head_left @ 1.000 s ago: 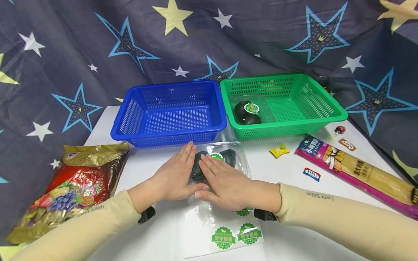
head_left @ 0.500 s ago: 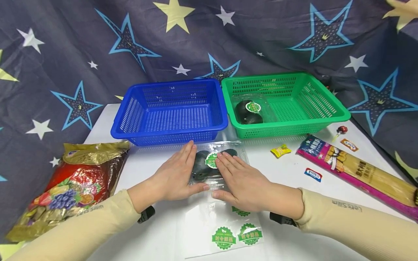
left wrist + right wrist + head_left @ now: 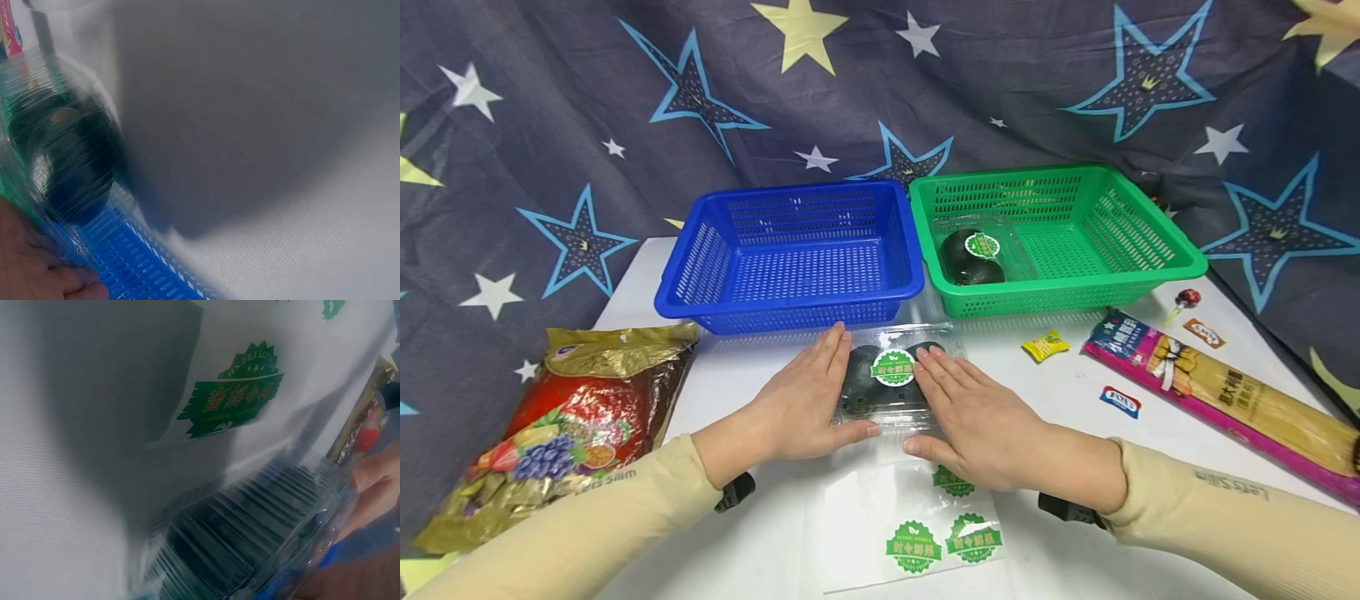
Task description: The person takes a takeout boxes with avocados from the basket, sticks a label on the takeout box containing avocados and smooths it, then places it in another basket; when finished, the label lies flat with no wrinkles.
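Note:
A clear plastic clamshell box (image 3: 895, 414) with dark oval fruits (image 3: 859, 390), perhaps avocados, lies in front of the baskets. On its lid is a round green-and-white sticker (image 3: 893, 367). My left hand (image 3: 801, 400) rests along the box's left side, its fingers straight. With straight fingers too, my right hand (image 3: 981, 417) lies on the lid's right part, fingertips just beside the sticker. Closer to me is a sheet of green stickers (image 3: 850, 533). Ridged box walls (image 3: 244, 519) show in the right wrist view; one dark fruit (image 3: 78, 162) shows in the left wrist view.
Behind the box stand a blue basket (image 3: 790, 315) and a green basket (image 3: 1075, 292), which holds another boxed pair of fruits (image 3: 970, 258). A large candy bag (image 3: 580, 417) lies left. On the right are a noodle pack (image 3: 1225, 387), a lollipop (image 3: 1186, 300) and small wrapped candies (image 3: 1045, 346).
My right hand has slid to the right across the lid, uncovering the sticker. The left hand has stayed in place on the box.

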Demonstrator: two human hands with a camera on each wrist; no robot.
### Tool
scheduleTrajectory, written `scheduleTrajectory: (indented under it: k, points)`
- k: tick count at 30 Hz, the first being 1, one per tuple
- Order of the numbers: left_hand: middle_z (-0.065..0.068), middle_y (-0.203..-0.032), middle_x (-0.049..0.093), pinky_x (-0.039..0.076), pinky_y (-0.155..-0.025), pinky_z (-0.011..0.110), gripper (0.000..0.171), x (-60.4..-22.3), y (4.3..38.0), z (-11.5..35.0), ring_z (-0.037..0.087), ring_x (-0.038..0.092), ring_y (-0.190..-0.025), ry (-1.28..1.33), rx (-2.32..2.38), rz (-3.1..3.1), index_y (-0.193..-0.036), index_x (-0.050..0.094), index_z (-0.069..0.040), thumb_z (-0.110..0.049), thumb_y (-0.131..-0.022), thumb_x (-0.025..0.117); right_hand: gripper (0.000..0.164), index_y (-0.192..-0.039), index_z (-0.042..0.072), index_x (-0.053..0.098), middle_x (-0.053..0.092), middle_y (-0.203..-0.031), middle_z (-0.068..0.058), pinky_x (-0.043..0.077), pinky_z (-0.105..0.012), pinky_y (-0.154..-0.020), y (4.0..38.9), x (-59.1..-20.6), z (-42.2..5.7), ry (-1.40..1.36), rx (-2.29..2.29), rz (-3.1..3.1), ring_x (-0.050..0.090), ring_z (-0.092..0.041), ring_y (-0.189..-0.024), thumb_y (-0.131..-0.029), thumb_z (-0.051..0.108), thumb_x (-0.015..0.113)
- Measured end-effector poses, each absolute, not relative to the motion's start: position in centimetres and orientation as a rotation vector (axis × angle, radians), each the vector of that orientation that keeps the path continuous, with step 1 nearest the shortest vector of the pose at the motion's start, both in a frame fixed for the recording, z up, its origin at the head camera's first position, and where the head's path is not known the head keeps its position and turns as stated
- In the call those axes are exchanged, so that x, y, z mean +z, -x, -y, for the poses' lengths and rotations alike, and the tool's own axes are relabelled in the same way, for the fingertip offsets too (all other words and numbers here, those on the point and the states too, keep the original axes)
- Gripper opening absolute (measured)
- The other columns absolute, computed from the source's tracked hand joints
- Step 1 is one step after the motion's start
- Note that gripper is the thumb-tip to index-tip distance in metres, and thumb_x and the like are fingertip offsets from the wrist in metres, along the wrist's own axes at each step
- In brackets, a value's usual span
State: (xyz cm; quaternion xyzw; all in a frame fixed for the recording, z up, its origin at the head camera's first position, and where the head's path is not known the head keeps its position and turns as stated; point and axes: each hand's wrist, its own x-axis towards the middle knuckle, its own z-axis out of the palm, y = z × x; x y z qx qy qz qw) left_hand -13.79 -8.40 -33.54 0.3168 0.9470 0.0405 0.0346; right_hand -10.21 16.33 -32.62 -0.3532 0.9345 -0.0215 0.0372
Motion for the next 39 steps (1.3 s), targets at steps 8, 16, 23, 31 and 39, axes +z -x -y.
scheduleTrajectory:
  k: [8, 16, 23, 31, 39]
  points:
    - [0.027, -0.155, 0.004, 0.019, -0.114, 0.044, 0.113, -33.6, 13.8, 8.3, 0.037, 0.01, -0.143, -0.974, 0.102, -2.907, -0.148, 0.011, 0.009, -0.078, -0.083, 0.037, 0.085, -0.15, -0.002, 0.018, 0.012, -0.157, -0.017, 0.013, -0.044, -0.116, 11.5, -32.1, -15.5, 1.227, -0.158, -2.787, 0.006, -0.03, -0.145, -0.096, 0.063, 0.023]
    - [0.029, -0.154, 0.005, 0.022, -0.114, 0.045, 0.108, -33.7, 13.9, 8.6, 0.037, 0.011, -0.143, -1.001, 0.054, -2.911, -0.147, 0.012, 0.011, -0.074, -0.085, 0.039, 0.084, -0.15, -0.003, 0.016, 0.011, -0.157, -0.019, 0.011, -0.043, -0.117, 13.7, -31.6, -12.4, 1.25, -0.116, -2.648, 0.006, -0.032, -0.145, -0.097, 0.062, 0.024]
    - [0.028, -0.154, 0.007, 0.023, -0.113, 0.046, 0.109, -33.4, 13.8, 8.4, 0.036, 0.012, -0.143, -0.981, 0.017, -2.916, -0.148, 0.013, 0.01, -0.075, -0.085, 0.039, 0.086, -0.15, -0.002, 0.02, 0.014, -0.157, -0.018, 0.013, -0.042, -0.116, 13.3, -31.8, -13.1, 1.303, -0.031, -2.669, 0.009, -0.03, -0.145, -0.096, 0.065, 0.019]
    - [0.027, -0.155, 0.006, 0.021, -0.114, 0.047, 0.112, -33.3, 13.6, 8.1, 0.036, 0.011, -0.144, -0.934, 0.065, -2.905, -0.148, 0.011, 0.009, -0.078, -0.083, 0.038, 0.085, -0.149, -0.001, 0.024, 0.018, -0.156, -0.016, 0.016, -0.044, -0.116, 11.6, -31.5, -16.0, 1.336, -0.065, -2.673, 0.012, -0.029, -0.145, -0.096, 0.065, 0.02]
    - [0.027, -0.155, 0.003, 0.018, -0.114, 0.046, 0.113, -33.3, 13.8, 8.2, 0.036, 0.008, -0.144, -0.935, 0.082, -2.885, -0.148, 0.009, 0.009, -0.078, -0.083, 0.037, 0.082, -0.149, 0.002, 0.028, 0.022, -0.156, -0.012, 0.018, -0.044, -0.115, 11.1, -31.1, -17.2, 1.304, -0.104, -2.659, 0.015, -0.027, -0.144, -0.096, 0.064, 0.022]
